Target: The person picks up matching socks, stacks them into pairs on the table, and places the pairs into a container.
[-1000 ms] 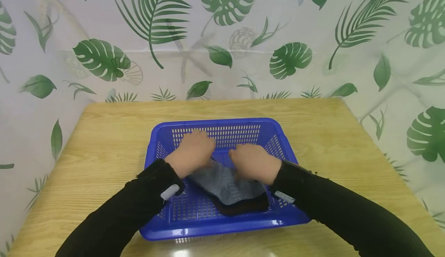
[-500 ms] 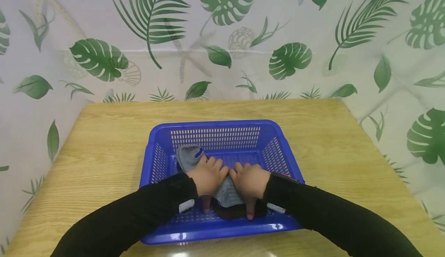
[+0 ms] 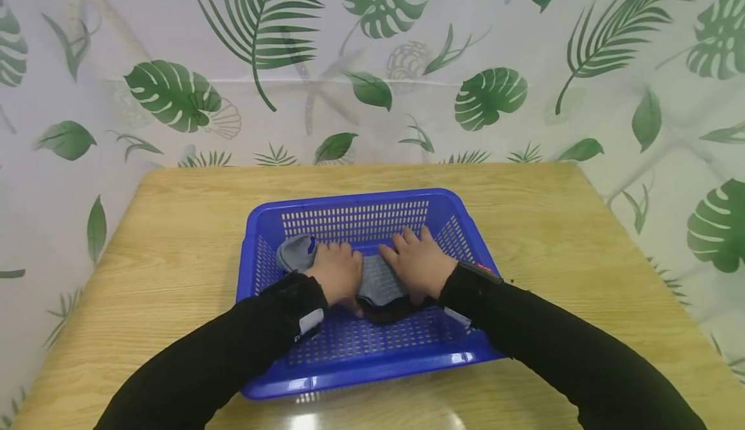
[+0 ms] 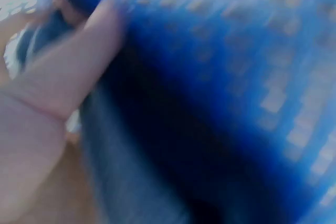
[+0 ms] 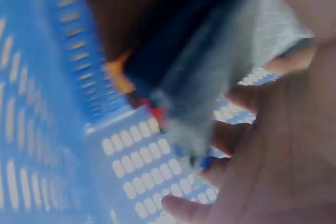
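Observation:
A grey sock [image 3: 381, 281] with a ribbed part lies over a dark brown sock [image 3: 390, 312] inside the blue basket [image 3: 372, 370]. Its rounded end [image 3: 297, 252], with a dark blue patch, shows at the left. My left hand [image 3: 337, 273] grips the grey sock from above; in the left wrist view its thumb [image 4: 79, 61] lies along the near side, fingertips beyond. My right hand [image 3: 420, 263] is beside the sock's right end with its fingers spread. The right wrist view shows those fingers [image 5: 231, 140] against or behind the cloth, which bears red and orange spots; contact is blurred.
The perforated basket stands on a wooden table [image 3: 186, 236], its walls around both hands. A leaf-patterned cloth [image 3: 431, 113] hangs behind the table and at its sides. Bare table shows on both sides of the basket.
Both hands have shifted, first towards me and then away, with the socks moving along. The grey sock's rounded end now shows at left. The right fingers have spread from a curled pose.

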`<state>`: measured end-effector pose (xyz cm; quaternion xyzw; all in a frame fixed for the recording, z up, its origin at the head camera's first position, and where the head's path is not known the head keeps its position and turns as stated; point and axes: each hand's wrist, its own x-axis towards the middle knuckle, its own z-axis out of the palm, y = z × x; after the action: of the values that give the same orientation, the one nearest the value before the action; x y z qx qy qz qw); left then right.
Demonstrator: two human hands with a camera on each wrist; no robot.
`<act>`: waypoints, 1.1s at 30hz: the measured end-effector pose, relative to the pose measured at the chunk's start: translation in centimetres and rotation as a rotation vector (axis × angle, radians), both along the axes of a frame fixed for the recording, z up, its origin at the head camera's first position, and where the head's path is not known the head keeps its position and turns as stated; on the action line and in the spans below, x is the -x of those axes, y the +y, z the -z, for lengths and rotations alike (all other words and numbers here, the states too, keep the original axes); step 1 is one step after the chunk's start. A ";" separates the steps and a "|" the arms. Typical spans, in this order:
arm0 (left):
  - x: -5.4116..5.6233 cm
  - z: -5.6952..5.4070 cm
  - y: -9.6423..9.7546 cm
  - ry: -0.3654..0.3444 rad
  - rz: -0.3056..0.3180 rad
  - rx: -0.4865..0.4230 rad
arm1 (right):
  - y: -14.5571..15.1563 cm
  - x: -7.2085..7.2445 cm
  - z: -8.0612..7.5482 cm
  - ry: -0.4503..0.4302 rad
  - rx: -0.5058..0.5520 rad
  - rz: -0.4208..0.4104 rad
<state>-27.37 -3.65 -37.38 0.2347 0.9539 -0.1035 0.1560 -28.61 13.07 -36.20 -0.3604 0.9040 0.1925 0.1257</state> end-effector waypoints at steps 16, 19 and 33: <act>2.4 -1.9 -1.7 -0.106 -0.055 0.018 | -0.3 2.7 -0.6 -0.230 -0.064 0.202; 3.3 -3.4 -2.3 -0.149 -0.054 0.012 | 0.1 3.8 -1.4 -0.263 -0.037 0.242; 0.5 -5.9 -4.3 -0.348 -0.055 0.103 | 2.7 0.1 -4.4 -0.448 -0.083 0.248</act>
<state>-27.85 -7.97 -31.50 0.2147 0.9119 -0.1059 0.3333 -28.67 15.75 -31.79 -0.2750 0.8821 0.1281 0.3603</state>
